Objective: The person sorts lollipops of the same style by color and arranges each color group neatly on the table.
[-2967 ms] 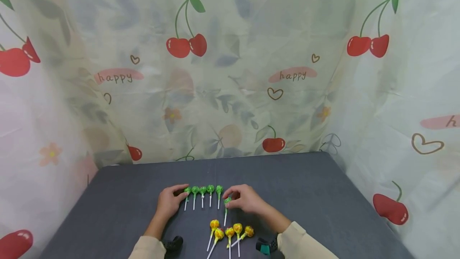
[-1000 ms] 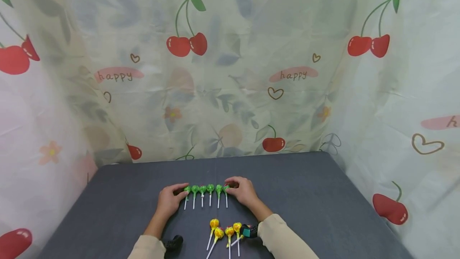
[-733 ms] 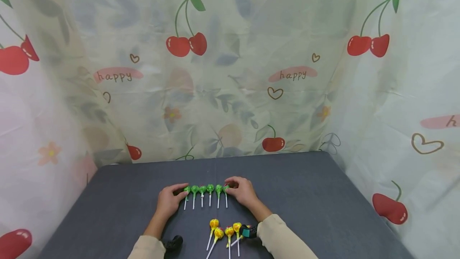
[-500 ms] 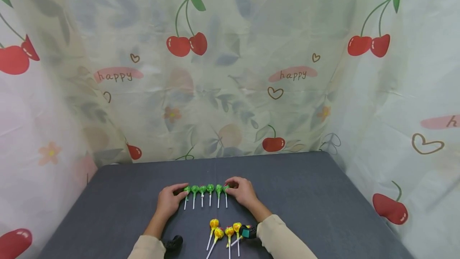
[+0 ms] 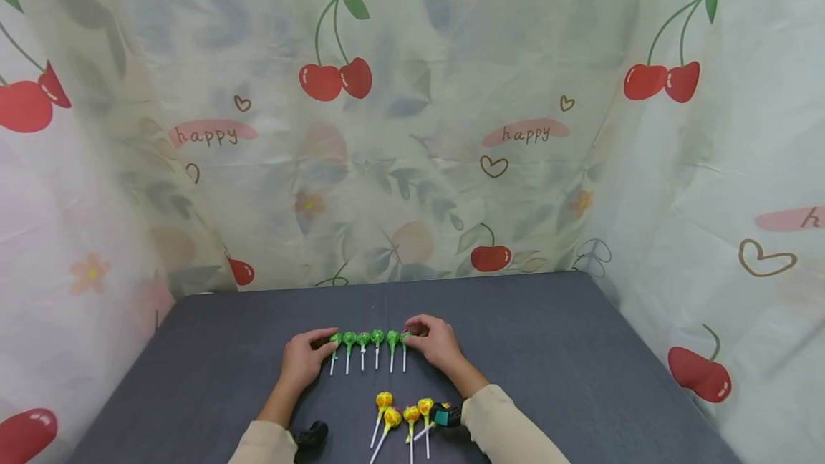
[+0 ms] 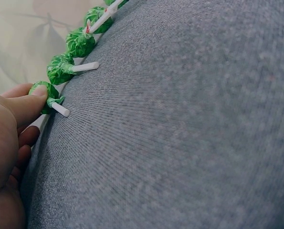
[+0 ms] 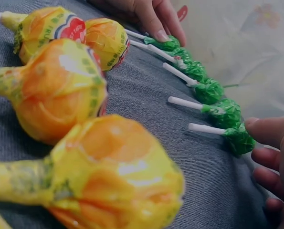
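Observation:
Several green-wrapped lollipops (image 5: 377, 336) lie in a row on the dark grey cloth, white sticks pointing toward me. At the row's left end, my left hand (image 5: 304, 361) pinches the head of the outermost green lollipop (image 6: 46, 95), its thumb on the wrapper. My right hand (image 5: 440, 344) is at the other end, thumb and fingertip against the head of the last green lollipop (image 7: 239, 138). That lollipop's head is partly hidden by the thumb in the head view. Nearer to me lie several yellow lollipops (image 5: 392, 418), one partly covered by the right wrist's black device (image 5: 446, 415).
The dark cloth-covered table (image 5: 515, 321) extends to both sides of the row. A printed curtain (image 5: 412, 127) with cherries hangs behind and beside it. A black device (image 5: 312, 437) sits at the left wrist.
Over three seconds, my right hand has moved the last green lollipop up into line with the row, then nudged its stick slightly left. The left hand has stayed in place.

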The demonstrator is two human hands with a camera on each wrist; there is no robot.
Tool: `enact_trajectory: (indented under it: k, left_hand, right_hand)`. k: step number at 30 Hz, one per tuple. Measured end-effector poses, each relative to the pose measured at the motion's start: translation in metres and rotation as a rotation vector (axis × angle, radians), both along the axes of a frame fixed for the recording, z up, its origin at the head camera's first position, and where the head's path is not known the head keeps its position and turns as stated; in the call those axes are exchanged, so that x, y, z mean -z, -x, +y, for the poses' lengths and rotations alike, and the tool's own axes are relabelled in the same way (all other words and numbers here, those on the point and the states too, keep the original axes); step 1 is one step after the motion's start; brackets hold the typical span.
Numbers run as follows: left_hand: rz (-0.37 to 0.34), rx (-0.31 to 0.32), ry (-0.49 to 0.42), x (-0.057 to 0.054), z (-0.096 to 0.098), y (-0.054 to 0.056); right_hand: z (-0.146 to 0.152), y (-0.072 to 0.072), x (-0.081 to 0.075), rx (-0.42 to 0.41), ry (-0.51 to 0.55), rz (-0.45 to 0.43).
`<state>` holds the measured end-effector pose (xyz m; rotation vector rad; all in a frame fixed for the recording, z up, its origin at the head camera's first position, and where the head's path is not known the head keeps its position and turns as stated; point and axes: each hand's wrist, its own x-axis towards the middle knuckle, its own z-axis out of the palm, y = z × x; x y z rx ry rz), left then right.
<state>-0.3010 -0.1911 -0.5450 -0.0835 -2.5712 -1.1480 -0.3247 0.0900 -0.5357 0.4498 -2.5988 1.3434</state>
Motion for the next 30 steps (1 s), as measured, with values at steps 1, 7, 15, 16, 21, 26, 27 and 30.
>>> enact_trajectory:
  k: [1,7,15,16,21,26,27,30]
  left_hand:
    - [-0.004,-0.001,-0.002,0.000,0.000,0.000]
    - [-0.008,0.000,-0.004,0.001,0.000,0.001]
    - [-0.014,0.002,-0.007,0.000,-0.001,0.000]
    - [-0.012,0.002,-0.005,0.001,-0.001,0.000]
    - [-0.003,0.007,-0.006,0.002,-0.001,0.002]
    - [0.001,0.014,-0.007,0.002,-0.002,0.003]
    - [0.004,0.016,-0.004,0.002,-0.003,0.002]
    - [-0.007,0.011,-0.008,0.002,-0.002,0.002]
  right_hand:
    - [0.001,0.000,0.000,0.001,0.009,-0.001]
    - [0.007,-0.001,-0.003,-0.002,0.064,0.008]
    - [0.019,-0.010,-0.017,-0.052,0.123,-0.016]
    - [0.021,-0.011,-0.017,-0.061,0.119,-0.020]
    - [0.028,-0.020,-0.020,-0.113,0.100,-0.072]
    - [0.037,-0.033,-0.019,-0.200,0.091,-0.127]
    - [0.039,-0.036,-0.019,-0.216,0.090,-0.141]
    - [0.044,-0.045,-0.017,-0.259,0.092,-0.170]
